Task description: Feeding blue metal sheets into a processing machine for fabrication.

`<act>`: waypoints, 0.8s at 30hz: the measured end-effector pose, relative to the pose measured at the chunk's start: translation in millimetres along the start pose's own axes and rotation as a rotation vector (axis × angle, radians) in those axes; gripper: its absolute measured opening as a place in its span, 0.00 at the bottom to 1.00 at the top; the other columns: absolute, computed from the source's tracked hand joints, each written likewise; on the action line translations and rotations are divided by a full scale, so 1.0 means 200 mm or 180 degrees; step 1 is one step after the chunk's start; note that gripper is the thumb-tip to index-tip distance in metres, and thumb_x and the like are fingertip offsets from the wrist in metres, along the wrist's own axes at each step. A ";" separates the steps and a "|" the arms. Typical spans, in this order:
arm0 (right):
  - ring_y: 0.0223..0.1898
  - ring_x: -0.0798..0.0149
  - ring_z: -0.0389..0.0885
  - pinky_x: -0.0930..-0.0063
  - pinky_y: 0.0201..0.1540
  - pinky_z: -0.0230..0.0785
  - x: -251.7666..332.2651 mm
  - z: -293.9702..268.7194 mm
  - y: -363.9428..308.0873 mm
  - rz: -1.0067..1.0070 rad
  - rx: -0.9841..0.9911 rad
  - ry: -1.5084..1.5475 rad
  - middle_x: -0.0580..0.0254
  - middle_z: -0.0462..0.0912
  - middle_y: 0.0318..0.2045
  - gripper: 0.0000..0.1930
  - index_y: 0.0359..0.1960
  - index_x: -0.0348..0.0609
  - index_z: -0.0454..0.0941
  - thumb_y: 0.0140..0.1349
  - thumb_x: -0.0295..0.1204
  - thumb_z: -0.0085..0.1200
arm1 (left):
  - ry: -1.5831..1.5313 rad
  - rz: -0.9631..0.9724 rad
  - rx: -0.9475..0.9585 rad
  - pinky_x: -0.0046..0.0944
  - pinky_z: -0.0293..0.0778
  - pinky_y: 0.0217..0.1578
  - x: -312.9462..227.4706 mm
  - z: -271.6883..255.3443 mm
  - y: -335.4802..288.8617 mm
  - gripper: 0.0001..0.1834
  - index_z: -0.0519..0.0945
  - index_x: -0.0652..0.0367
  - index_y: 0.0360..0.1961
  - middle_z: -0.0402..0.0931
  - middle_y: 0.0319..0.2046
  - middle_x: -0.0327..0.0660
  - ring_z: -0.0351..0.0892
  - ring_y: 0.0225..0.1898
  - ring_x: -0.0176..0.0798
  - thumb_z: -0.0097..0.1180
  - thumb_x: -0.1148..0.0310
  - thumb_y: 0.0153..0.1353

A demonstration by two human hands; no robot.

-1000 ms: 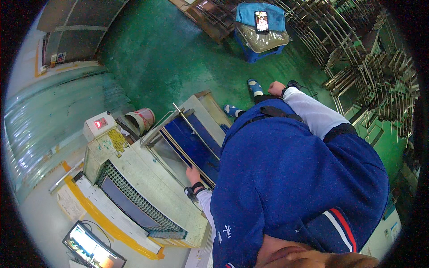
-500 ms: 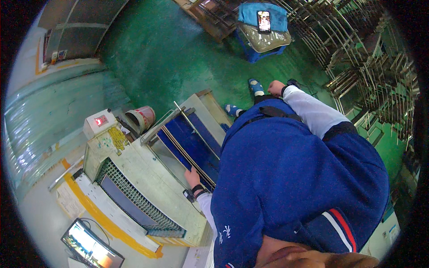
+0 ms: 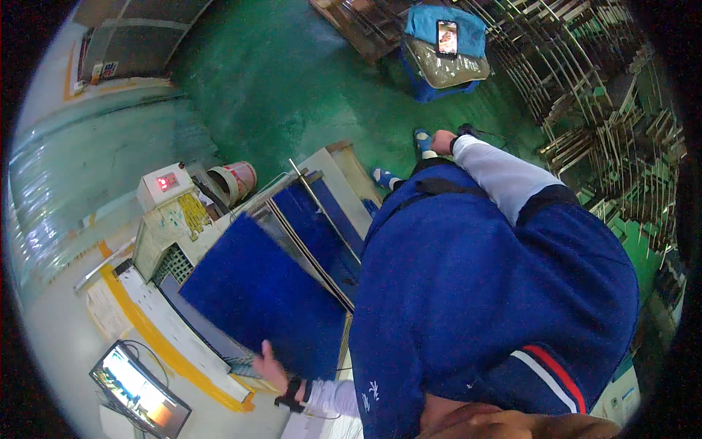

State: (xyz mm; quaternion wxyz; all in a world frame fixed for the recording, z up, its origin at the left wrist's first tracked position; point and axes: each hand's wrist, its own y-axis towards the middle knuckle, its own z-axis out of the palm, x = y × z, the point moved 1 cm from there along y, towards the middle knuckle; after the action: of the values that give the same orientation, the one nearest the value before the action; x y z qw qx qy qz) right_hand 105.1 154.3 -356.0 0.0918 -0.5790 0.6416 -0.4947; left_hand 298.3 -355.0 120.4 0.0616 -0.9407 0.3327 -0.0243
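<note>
A flat blue panel [image 3: 263,293] lies at a slant across the machine's front, its far right edge blurred. My left hand [image 3: 272,368] is closed at the panel's lower left edge, with a finger over its face; the rest of the grip is partly hidden. More blue panels [image 3: 316,219] stand on edge in a rack beside the machine, a metal bar [image 3: 316,196] crossing over them. My right hand [image 3: 442,142] hangs near my knee with its fingers curled in, and nothing shows in it.
The pale machine [image 3: 157,245] has a grid of rollers [image 3: 175,262] and a control box [image 3: 162,184] with a red display. A bucket [image 3: 235,181] stands behind it. A monitor [image 3: 139,388] is at the lower left. Metal racks [image 3: 585,95] fill the right; a phone [image 3: 447,39] lies on a blue-covered stool [image 3: 439,69].
A blue panel has come out of the rack and swung left over the rollers. My left hand has moved left and down with it. My right hand has barely shifted.
</note>
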 end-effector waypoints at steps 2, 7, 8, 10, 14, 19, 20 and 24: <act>0.19 0.61 0.78 0.67 0.24 0.69 0.07 -0.04 0.00 0.0081 0.0090 0.0119 0.57 0.78 0.16 0.10 0.19 0.41 0.78 0.42 0.34 0.48 | -0.1314 -0.0002 -0.0153 0.41 0.65 0.44 0.24 -0.14 0.03 0.27 0.67 0.72 0.46 0.68 0.43 0.53 0.70 0.39 0.46 0.54 0.59 0.53; 0.25 0.55 0.77 0.64 0.28 0.69 0.09 0.01 0.07 -0.0162 0.0101 0.0049 0.53 0.78 0.21 0.10 0.20 0.42 0.78 0.38 0.32 0.47 | -0.3070 -0.0697 -0.0985 0.42 0.63 0.50 0.58 -0.24 0.09 0.27 0.64 0.72 0.49 0.66 0.47 0.52 0.70 0.42 0.46 0.50 0.60 0.56; 0.28 0.51 0.77 0.62 0.30 0.69 0.09 0.01 0.08 -0.0141 0.0227 0.0001 0.50 0.78 0.22 0.11 0.19 0.41 0.78 0.36 0.33 0.47 | -0.3560 -0.0783 -0.1356 0.42 0.64 0.47 0.60 -0.22 0.10 0.28 0.66 0.72 0.47 0.67 0.46 0.51 0.70 0.41 0.45 0.51 0.58 0.55; 0.27 0.50 0.77 0.61 0.30 0.68 0.06 0.02 0.07 -0.0329 0.0145 -0.0180 0.49 0.77 0.22 0.11 0.19 0.41 0.78 0.36 0.33 0.47 | -0.4946 -0.0485 -0.1377 0.43 0.62 0.49 0.61 -0.16 0.13 0.28 0.67 0.72 0.47 0.67 0.47 0.49 0.67 0.46 0.46 0.52 0.57 0.54; 0.27 0.49 0.77 0.60 0.30 0.68 0.12 -0.04 0.02 -0.0157 0.0101 0.0125 0.47 0.77 0.22 0.12 0.21 0.41 0.78 0.35 0.32 0.47 | -0.4625 -0.0522 -0.1940 0.45 0.61 0.50 0.68 -0.01 0.14 0.21 0.68 0.70 0.46 0.67 0.47 0.51 0.66 0.46 0.48 0.47 0.63 0.58; 0.26 0.53 0.78 0.64 0.29 0.69 0.01 -0.03 0.00 0.0417 0.0088 0.0271 0.46 0.78 0.22 0.11 0.21 0.37 0.77 0.37 0.31 0.48 | -0.6087 0.0389 -0.1241 0.37 0.58 0.51 0.43 0.21 0.19 0.15 0.71 0.64 0.40 0.70 0.42 0.46 0.66 0.46 0.38 0.54 0.72 0.49; 0.26 0.54 0.78 0.65 0.29 0.69 0.11 -0.08 -0.04 0.0477 0.0044 0.0458 0.47 0.78 0.22 0.11 0.21 0.36 0.78 0.40 0.31 0.47 | -0.3691 0.1028 -0.1724 0.37 0.62 0.48 0.77 0.31 0.27 0.12 0.71 0.64 0.39 0.71 0.41 0.45 0.67 0.44 0.38 0.52 0.74 0.51; 0.13 0.63 0.73 0.69 0.19 0.66 0.03 -0.07 -0.06 0.0381 -0.0016 0.0506 0.58 0.74 0.11 0.12 0.16 0.37 0.75 0.45 0.34 0.46 | -0.7274 -0.0357 -0.0407 0.38 0.68 0.44 0.48 0.45 0.26 0.11 0.69 0.67 0.40 0.71 0.38 0.46 0.70 0.41 0.41 0.47 0.78 0.55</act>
State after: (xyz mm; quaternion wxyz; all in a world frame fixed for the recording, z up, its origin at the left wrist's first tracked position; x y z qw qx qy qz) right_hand 102.1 157.5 -337.0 0.0685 -0.4987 0.6816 -0.5311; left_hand 348.2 -447.3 25.6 0.2788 -0.4280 0.0405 0.8588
